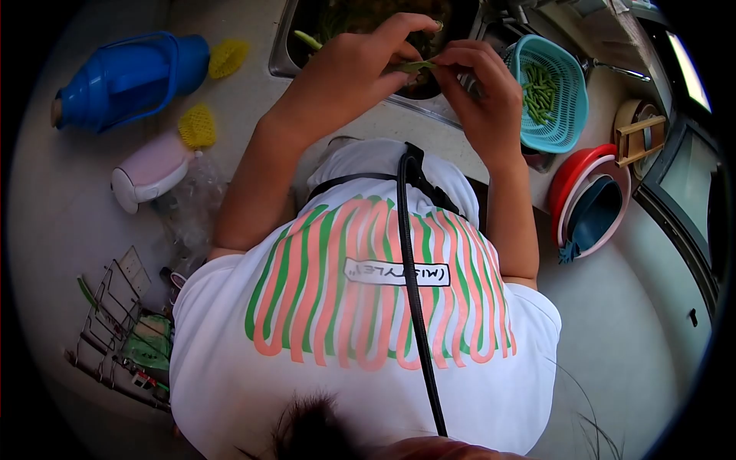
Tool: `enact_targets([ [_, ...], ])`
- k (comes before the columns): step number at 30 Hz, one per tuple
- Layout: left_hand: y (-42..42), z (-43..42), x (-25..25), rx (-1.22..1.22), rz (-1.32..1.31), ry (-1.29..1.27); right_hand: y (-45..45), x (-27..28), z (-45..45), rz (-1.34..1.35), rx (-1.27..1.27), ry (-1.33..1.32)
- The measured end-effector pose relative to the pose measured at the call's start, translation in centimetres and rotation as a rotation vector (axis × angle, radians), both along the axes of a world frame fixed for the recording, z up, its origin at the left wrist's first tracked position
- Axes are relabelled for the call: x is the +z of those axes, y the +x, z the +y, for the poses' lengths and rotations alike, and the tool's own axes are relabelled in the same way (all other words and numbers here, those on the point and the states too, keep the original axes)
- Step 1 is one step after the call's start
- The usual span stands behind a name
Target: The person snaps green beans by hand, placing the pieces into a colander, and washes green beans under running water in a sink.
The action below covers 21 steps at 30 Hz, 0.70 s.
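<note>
Over the sink (282, 54), my left hand (368, 65) and my right hand (479, 77) meet, each with its fingers closed on a thin green bean (415, 66). The bean runs between the fingertips of both hands. A pale green stalk (308, 40) pokes up inside the sink, beside my left hand. Dark, leafy-looking contents in the sink are partly hidden by my hands. To the right of my right hand stands a turquoise basket (571, 115) with several short pieces of green bean (539, 92) in it.
On the left are a blue thermos flask (115, 80), yellow mesh sponges (228, 58), a pink-and-white container (153, 170), a clear plastic bag (192, 203) and a wire rack (111, 322). Nested basins (563, 180) and a wooden-handled pot (640, 134) sit at right, near a window.
</note>
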<state>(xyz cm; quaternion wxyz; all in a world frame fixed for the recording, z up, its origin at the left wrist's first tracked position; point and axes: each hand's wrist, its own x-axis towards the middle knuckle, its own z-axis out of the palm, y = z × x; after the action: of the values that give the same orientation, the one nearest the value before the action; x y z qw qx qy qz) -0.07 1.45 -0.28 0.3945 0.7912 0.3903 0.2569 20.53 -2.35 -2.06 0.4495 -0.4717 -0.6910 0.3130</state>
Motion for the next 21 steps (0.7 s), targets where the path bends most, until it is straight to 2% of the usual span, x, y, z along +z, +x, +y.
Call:
enact_targets([
  [7, -1.0, 1.1, 0.2, -0.047, 0.230, 0.385, 0.3, -0.4, -0.4, 0.215, -0.046, -0.142],
  [9, -1.1, 1.4, 0.5, -0.061, 0.234, 0.442, 0.3, -0.4, -0.7, 0.320, -0.058, -0.204],
  [15, -1.3, 1.4, 0.6, -0.093, 0.198, 0.443, 1.1, -1.1, -0.7, 0.244, -0.068, -0.166],
  [18, -1.2, 1.4, 0.6, -0.127, 0.211, 0.475, 0.4, 0.3, 0.0, 0.020, -0.052, -0.021],
  [21, -0.7, 1.3, 0.8, -0.122, 0.227, 0.497, 0.6, 0.6, 0.5, -0.378, -0.031, 0.235],
])
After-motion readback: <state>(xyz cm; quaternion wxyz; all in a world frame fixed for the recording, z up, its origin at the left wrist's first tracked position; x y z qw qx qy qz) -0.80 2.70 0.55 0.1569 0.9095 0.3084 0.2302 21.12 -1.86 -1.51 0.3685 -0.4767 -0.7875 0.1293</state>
